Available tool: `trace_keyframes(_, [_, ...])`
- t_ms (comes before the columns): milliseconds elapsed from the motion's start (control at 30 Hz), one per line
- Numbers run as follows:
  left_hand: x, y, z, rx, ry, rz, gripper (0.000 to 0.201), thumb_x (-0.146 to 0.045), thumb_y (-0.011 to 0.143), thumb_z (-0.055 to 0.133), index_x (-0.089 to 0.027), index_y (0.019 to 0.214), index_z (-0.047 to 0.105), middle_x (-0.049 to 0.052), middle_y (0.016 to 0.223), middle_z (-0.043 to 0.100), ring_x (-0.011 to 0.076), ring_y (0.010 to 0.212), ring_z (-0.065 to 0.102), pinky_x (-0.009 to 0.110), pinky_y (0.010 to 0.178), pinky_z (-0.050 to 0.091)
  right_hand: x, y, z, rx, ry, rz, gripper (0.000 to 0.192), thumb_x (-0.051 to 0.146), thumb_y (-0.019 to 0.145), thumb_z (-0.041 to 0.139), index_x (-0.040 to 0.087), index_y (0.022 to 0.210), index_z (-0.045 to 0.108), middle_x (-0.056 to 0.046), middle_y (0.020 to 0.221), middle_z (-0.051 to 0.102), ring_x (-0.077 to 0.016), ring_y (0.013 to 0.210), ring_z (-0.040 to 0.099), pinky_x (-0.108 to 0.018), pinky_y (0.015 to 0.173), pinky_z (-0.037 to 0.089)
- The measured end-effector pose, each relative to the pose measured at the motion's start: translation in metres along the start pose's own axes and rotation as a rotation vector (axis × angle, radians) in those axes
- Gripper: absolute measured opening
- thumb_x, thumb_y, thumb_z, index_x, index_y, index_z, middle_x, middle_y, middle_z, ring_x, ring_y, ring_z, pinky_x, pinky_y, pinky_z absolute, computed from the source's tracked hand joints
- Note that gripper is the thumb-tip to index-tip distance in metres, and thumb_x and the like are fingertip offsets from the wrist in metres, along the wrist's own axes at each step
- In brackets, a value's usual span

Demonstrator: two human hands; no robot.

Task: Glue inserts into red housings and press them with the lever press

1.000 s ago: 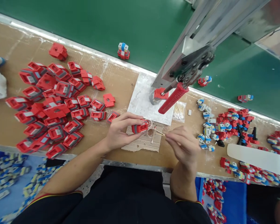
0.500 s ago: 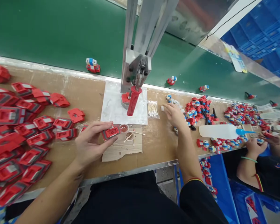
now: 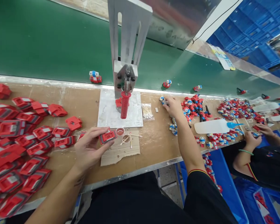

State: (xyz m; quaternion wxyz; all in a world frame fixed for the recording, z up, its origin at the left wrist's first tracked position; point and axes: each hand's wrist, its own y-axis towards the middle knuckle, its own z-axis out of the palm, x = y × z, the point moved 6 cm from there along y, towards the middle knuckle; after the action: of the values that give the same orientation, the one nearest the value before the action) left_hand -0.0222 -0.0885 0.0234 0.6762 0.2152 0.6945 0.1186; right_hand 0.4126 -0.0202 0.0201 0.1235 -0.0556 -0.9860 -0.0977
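Left hand: the left hand point(image 3: 90, 149) is hovering low over the brown wooden bench point(image 3: 154, 146), palm up, its fingers point(image 3: 100, 130) grasping one red and grey rectangular plastic housing point(image 3: 107, 136).
Held housing: it is sitting tilted between thumb and fingertips, just left of the two small round cups point(image 3: 123, 134) on the torn piece of cardboard point(image 3: 120, 149).
Right hand: the right hand point(image 3: 174, 105) is reaching far forward with the arm stretched out, its fingers curled down onto one small blue, white and red plastic piece point(image 3: 162, 99) at the near edge of a heap; whether they are pinching it I cannot tell.
Small pieces: the heap of small red, blue and white pieces point(image 3: 193, 107) is lying just right of that hand, too many to count.
Housings: a big spread of red plastic housings point(image 3: 21, 137) is covering the bench on the left, several dozen.
Sticks: two thin wooden sticks point(image 3: 130, 138) are resting across the cups.
Press: one metal lever press with a red ribbed handle point(image 3: 124, 104) is standing on a white plate point(image 3: 107, 109) behind the cardboard.
Swabs: one clear packet of cotton swabs point(image 3: 147, 111) is lying beside the plate.
Bottle: one white squeeze bottle with a blue nozzle point(image 3: 214, 126) is lying on its side.
Neighbour: another person's two hands point(image 3: 259, 132) are working at the right end.
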Motion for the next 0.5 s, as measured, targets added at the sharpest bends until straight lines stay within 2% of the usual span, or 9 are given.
trace_keyframes(100, [0.002,-0.001,-0.001,-0.020,-0.022,-0.020,0.034,-0.017,0.082,0.089,-0.026,0.113,0.080,0.004,0.103,0.077,0.0179,0.094,0.076,0.029,0.083,0.064,0.009,0.003,-0.001,0.004,0.050,-0.001,0.042,0.020,0.083,0.065,0.019,0.125,0.072,-0.016,0.116,0.078,-0.0377,0.115,0.065,-0.060,0.107,0.049])
trace_keyframes(167, [0.003,-0.002,-0.001,-0.035,-0.041,-0.031,0.034,-0.018,0.082,0.089,-0.026,0.114,0.080,0.005,0.105,0.077,0.0188,0.097,0.076,0.029,0.084,0.065,0.017,-0.014,-0.010,-0.036,0.096,0.002,0.043,0.022,0.088,0.061,0.018,0.130,0.067,-0.016,0.115,0.075,-0.0332,0.108,0.068,-0.055,0.102,0.054])
trace_keyframes(233, [0.002,-0.002,-0.001,-0.040,-0.063,-0.050,0.036,-0.019,0.082,0.089,-0.026,0.116,0.080,0.007,0.107,0.077,0.0200,0.099,0.076,0.030,0.084,0.065,0.033,-0.043,-0.022,-0.114,0.261,-0.007,0.043,0.028,0.094,0.058,0.020,0.135,0.062,-0.013,0.116,0.072,-0.0279,0.102,0.071,-0.048,0.093,0.060])
trace_keyframes(300, [0.000,-0.002,0.000,-0.036,-0.096,-0.071,0.035,-0.021,0.083,0.089,-0.026,0.117,0.080,0.008,0.109,0.076,0.0217,0.100,0.077,0.031,0.082,0.067,0.057,-0.078,-0.033,-0.216,0.653,-0.046,0.042,0.031,0.095,0.064,0.026,0.136,0.060,-0.008,0.114,0.070,-0.0226,0.095,0.073,-0.039,0.080,0.062])
trace_keyframes(367, [-0.008,-0.001,0.004,-0.021,-0.126,-0.071,0.034,-0.022,0.083,0.089,-0.024,0.117,0.080,0.010,0.111,0.077,0.0234,0.102,0.078,0.032,0.081,0.068,0.089,-0.111,-0.041,-0.249,0.929,-0.115,0.042,0.025,0.091,0.075,0.031,0.131,0.064,-0.003,0.106,0.070,-0.0179,0.087,0.072,-0.031,0.070,0.060])
trace_keyframes(500, [-0.030,-0.003,0.018,0.024,-0.226,-0.050,0.048,-0.017,0.083,0.089,-0.024,0.128,0.073,0.010,0.114,0.079,0.0232,0.103,0.080,0.029,0.083,0.069,0.150,-0.150,-0.049,-0.275,1.132,-0.212,0.031,0.018,0.088,0.080,0.030,0.116,0.073,-0.004,0.102,0.074,-0.0180,0.092,0.073,-0.029,0.075,0.061])
